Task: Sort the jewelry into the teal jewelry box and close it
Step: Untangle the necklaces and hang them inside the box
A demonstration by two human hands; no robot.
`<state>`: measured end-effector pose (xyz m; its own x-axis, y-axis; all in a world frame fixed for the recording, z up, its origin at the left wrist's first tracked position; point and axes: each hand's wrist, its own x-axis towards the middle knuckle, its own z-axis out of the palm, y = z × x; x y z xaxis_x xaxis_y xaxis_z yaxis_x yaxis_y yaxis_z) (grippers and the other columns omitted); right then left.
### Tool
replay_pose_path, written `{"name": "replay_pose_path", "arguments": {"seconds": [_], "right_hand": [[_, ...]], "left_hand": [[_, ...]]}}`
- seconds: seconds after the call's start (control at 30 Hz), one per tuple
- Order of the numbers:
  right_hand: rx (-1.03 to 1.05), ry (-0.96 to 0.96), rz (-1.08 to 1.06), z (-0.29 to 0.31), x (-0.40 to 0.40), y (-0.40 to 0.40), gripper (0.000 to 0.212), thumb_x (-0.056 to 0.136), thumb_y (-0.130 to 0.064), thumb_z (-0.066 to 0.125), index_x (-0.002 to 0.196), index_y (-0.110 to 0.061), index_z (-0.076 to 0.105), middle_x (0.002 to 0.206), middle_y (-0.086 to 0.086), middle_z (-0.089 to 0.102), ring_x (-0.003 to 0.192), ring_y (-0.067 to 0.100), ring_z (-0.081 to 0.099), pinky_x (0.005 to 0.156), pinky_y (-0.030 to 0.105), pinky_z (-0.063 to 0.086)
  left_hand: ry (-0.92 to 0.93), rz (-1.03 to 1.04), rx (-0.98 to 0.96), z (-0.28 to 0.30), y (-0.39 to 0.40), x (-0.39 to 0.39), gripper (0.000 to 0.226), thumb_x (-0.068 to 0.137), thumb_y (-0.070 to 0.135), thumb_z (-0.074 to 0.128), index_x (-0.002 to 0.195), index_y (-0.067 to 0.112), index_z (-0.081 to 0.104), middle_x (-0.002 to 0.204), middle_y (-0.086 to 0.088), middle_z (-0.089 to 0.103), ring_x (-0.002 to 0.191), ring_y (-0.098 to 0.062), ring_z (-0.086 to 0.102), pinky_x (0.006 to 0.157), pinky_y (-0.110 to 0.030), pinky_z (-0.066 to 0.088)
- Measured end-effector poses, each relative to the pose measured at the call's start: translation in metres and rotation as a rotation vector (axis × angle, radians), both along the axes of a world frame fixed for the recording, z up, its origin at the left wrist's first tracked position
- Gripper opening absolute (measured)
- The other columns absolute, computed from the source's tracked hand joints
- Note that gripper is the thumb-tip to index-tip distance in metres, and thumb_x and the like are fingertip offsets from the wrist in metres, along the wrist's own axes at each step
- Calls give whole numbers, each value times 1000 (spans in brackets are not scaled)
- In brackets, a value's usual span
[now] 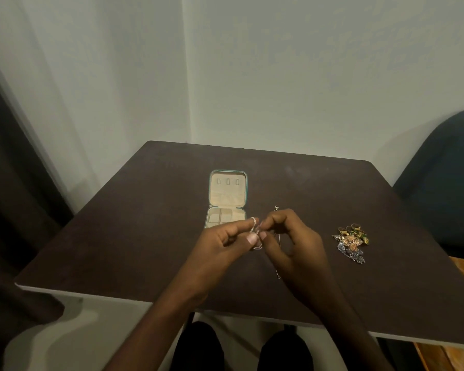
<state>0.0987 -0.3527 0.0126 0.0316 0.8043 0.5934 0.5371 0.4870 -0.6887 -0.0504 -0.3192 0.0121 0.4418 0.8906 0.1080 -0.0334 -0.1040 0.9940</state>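
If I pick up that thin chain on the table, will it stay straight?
Probably not. The chain looks very thin, so it would likely droop and dangle from your fingers. It probably weighs almost nothing. Lying close beside the right hand, it could snag or tangle.

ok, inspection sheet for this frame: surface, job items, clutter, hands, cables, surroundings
Surface: dark table, pale front edge.
Job's things: teal box open, lid back, visible compartments look empty; jewelry pile on the table to the right; chain on the table, partly behind the right hand; silver ring piece held between both hands.
Clutter: nothing seen.
Grippers: left hand and right hand both pinch the ring piece in their fingers.
Cables: nothing seen.
Surroundings: pale walls, dark curtain left, dark chair right.
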Motion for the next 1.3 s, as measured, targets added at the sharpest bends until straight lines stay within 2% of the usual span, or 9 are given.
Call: {"name": "replay_pose_path", "arguments": {"seconds": [0.1,0.27,0.5,0.73,0.83,0.97,1.07,1.13,1.3], "right_hand": [[8,38,-21,1,1,1,19,80,-14,64,84,-30,55,84,-13,64,77,1,60,69,10,44],[43,-67,-75,-2,1,1,9,81,-30,58,89,-26,60,82,-20,61,79,-1,59,66,11,46],[27,-71,-143,-11,2,6,16,84,-24,59,98,-20,66,89,-13,65,81,2,60,72,13,46],[-351,276,299,-16,9,6,34,78,-11,60,111,-12,66,113,3,62,106,8,60,87,17,47],[-298,215,261,-20,9,8,25,78,-26,63,100,-15,68,106,2,61,101,9,60,82,18,48],[-255,261,216,-22,7,9,16,77,-29,65,86,-16,69,93,1,65,87,10,63,77,20,50],[-336,413,200,-20,3,8,5,83,-12,65,80,-12,67,75,-4,67,71,4,60,66,17,47],[-364,439,154,-22,2,9,16,85,2,61,76,-10,67,68,-6,68,65,1,60,63,14,46],[-257,107,-118,-28,-4,13,17,77,-3,70,70,-18,63,67,-9,60,60,0,55,55,9,41]], "left_hand": [[18,24,43,0,-1,1,19,86,10,63,104,7,70,99,-3,73,95,-10,67,85,-21,52],[73,91,81,0,-1,3,13,88,13,60,88,11,72,81,0,72,76,-1,64,71,-15,50],[79,63,64,-4,-4,2,19,90,21,56,91,9,70,93,-21,65,80,-22,57,67,-24,47],[-156,-17,-189,-1,-4,1,20,81,27,64,88,10,72,87,-8,66,77,-11,58,58,-20,46],[-142,-35,-172,-2,-6,1,22,80,31,59,85,14,73,90,-3,69,82,-8,59,60,-20,44],[-171,-29,-186,-1,-6,1,19,79,31,58,78,18,73,83,-1,67,80,-11,57,59,-20,44],[-183,-12,-184,-2,-4,0,20,79,30,57,75,21,74,83,1,68,81,-11,56,57,-18,44],[-142,-17,-172,-4,-5,1,20,78,35,59,73,23,73,83,4,68,82,-10,56,58,-18,45],[-21,-21,-26,-13,-6,3,40,72,49,58,79,10,69,83,0,62,74,-6,54,61,-21,45]]}}
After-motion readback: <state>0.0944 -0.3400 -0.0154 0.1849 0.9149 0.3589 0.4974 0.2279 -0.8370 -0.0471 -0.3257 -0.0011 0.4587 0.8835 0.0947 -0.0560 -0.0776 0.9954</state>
